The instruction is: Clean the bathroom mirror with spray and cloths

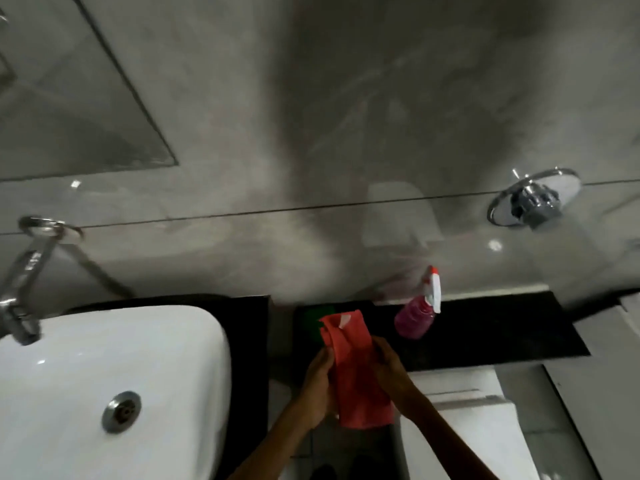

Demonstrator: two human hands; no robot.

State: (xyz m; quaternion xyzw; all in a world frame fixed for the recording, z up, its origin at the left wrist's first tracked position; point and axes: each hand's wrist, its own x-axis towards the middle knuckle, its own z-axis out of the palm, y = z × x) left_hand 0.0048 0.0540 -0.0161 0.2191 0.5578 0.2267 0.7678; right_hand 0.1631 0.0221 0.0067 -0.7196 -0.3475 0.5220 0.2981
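Note:
A red cloth point(353, 362) hangs folded lengthwise between my two hands in front of the black ledge. My left hand point(317, 386) grips its left edge and my right hand point(389, 374) grips its right edge. A spray bottle point(417, 315) with pink liquid and a white and red trigger head stands on the black ledge point(502, 327), just right of the cloth. Something green point(317, 320) lies on the ledge behind the cloth, mostly hidden. The corner of a mirror point(79, 109) shows at the upper left on the grey tiled wall.
A white basin point(104, 375) with a metal drain sits at the lower left, a chrome tap point(24, 282) above it. A chrome ring fitting point(533, 199) is on the wall at right. A white toilet point(478, 420) stands below the ledge.

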